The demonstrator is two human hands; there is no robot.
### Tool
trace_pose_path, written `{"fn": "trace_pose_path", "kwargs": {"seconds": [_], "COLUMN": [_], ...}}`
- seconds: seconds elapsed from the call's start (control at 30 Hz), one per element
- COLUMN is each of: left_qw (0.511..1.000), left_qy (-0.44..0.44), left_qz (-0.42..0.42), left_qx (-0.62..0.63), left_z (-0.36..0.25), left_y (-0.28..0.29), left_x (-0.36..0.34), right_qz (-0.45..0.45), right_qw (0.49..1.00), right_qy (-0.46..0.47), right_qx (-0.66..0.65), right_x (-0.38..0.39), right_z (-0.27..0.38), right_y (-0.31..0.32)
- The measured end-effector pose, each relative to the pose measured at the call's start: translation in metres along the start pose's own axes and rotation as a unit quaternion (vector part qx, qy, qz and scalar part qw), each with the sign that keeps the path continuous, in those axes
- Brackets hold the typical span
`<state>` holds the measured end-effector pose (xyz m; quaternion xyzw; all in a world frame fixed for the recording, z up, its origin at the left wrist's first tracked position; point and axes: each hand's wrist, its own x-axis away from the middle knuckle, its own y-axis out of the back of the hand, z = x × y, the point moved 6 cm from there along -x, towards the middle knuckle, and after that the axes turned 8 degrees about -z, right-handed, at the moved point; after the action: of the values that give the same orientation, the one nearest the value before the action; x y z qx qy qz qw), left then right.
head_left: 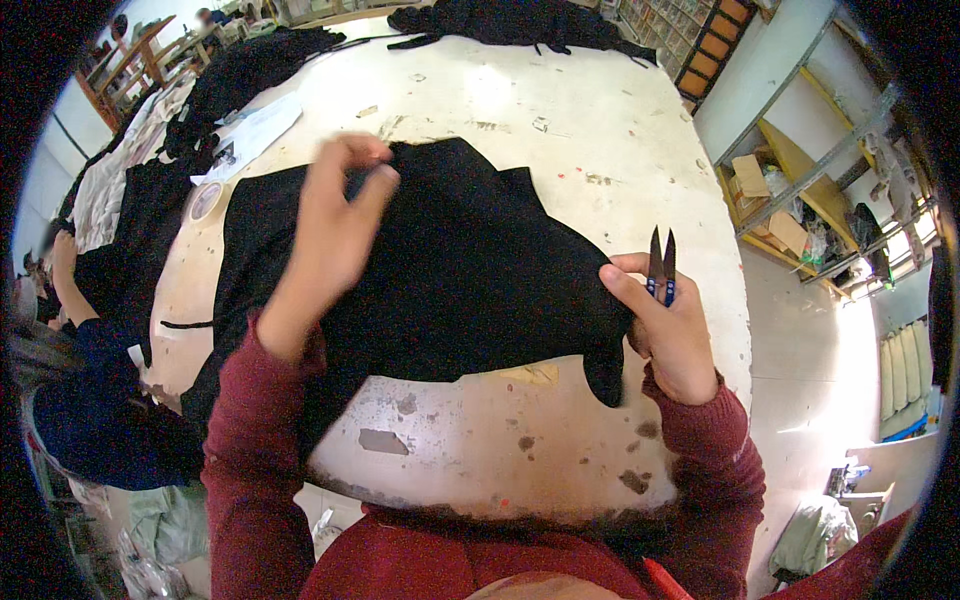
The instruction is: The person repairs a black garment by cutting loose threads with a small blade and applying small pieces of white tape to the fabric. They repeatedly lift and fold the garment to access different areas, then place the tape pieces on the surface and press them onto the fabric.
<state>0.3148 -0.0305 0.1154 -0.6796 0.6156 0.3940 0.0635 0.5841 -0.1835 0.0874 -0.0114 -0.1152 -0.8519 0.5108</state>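
Observation:
A black fabric garment piece (450,260) lies spread over the pale table. My right hand (680,335) is closed at its right edge, with the thumb on the cloth. Small thread snips (661,268) with dark blades and blue handles are held in the same hand, blades pointing up. Slightly blurred, my left hand (340,215) is over the upper left part of the fabric. Its fingers are curled, with a narrow gap between thumb and fingertips and nothing visible between them. A flap of the fabric hangs down beside my right wrist.
A tape roll (207,202) and paper sheets (262,135) lie left of the fabric. More black cloth (520,25) is heaped at the table's far end. A co-worker's arm (72,280) reaches over black cloth at the left. Shelving with boxes (775,205) stands at the right.

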Motion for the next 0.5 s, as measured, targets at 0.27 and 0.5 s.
{"fn": "trace_pose_path", "kwargs": {"seconds": [0.27, 0.5], "left_qw": [0.78, 0.743], "left_qy": [0.239, 0.364], "left_qz": [0.498, 0.261], "left_qx": [0.295, 0.497], "left_z": [-0.11, -0.11], "left_y": [-0.014, -0.009], "left_x": [0.192, 0.218], "right_qz": [0.061, 0.079], "right_qw": [0.985, 0.986], "right_qy": [-0.049, -0.037], "right_qx": [-0.157, -0.142], "right_x": [0.053, 0.09], "right_z": [0.012, 0.006], "right_y": [-0.019, -0.026]}}
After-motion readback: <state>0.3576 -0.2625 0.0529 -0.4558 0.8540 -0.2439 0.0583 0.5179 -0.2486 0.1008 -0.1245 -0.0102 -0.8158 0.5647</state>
